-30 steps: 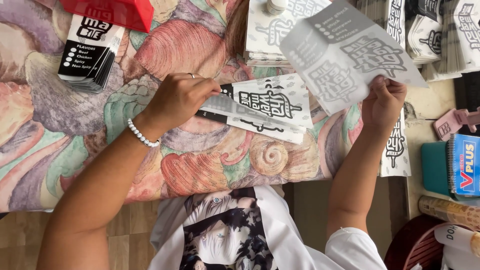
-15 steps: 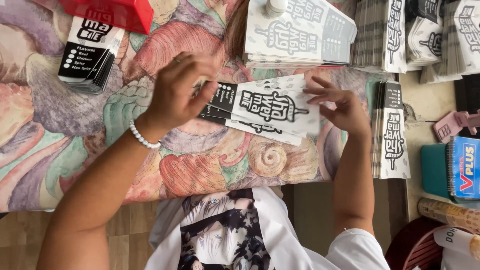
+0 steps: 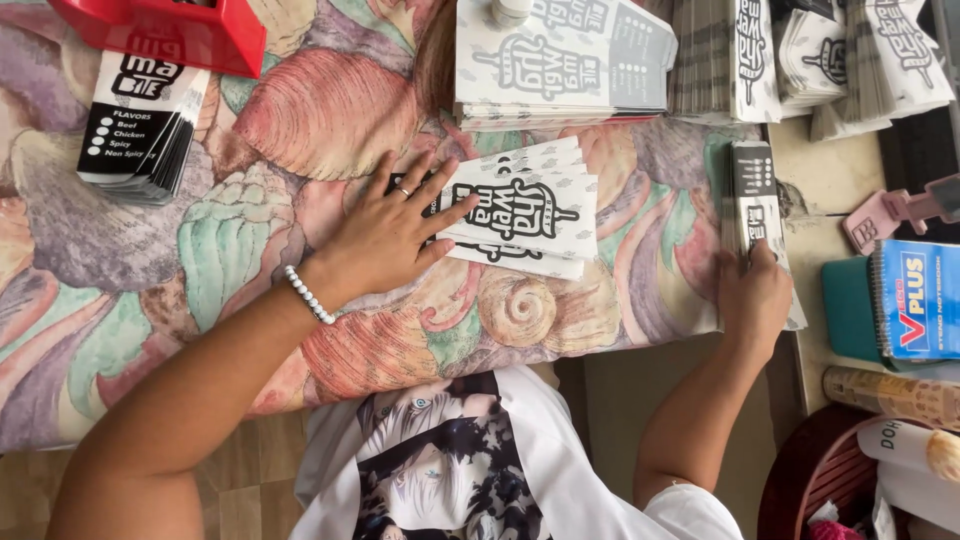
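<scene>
Printed cartons lay flat under my left hand, palm open and fingers spread. My right hand rested open on another stack at the table edge, gripping nothing.

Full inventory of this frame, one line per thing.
flat printed cartons: small stack, white and black, table centre, under the left hand
narrow flat cartons: small stack, grey and black, right table edge, under the right hand
large carton stack: one, white, top centre
more carton stacks: several, white and black, top right
black carton stack: one, top left
red box: one, top left, over the black stack
tablecloth: one, pastel shell pattern
spiral notebook: one, blue, far right
bead bracelet: one, white, left wrist
left hand: flat, fingers spread
right hand: fingertips on the narrow stack
</scene>
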